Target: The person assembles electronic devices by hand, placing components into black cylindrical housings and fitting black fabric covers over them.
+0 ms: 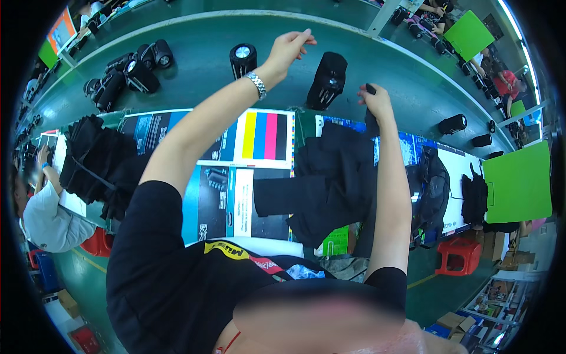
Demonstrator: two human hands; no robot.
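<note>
My left hand, with a metal-band watch on its wrist, reaches over the far side of the green bench. Its fingers are loosely bent, and nothing shows in them. Between my hands stands a dark cylinder, a speaker by its look, seemingly partly covered in black cloth. My right hand is closed on a black cloth piece, whose end sticks up past the fingers while the rest hangs below the palm. Nearer me, a heap of black cloth pouches lies on printed sheets.
One speaker stands left of my left hand; several more cluster farther left. Another black cloth pile lies left. Small black cylinders lie right, near a green board and red stool. A person sits at left.
</note>
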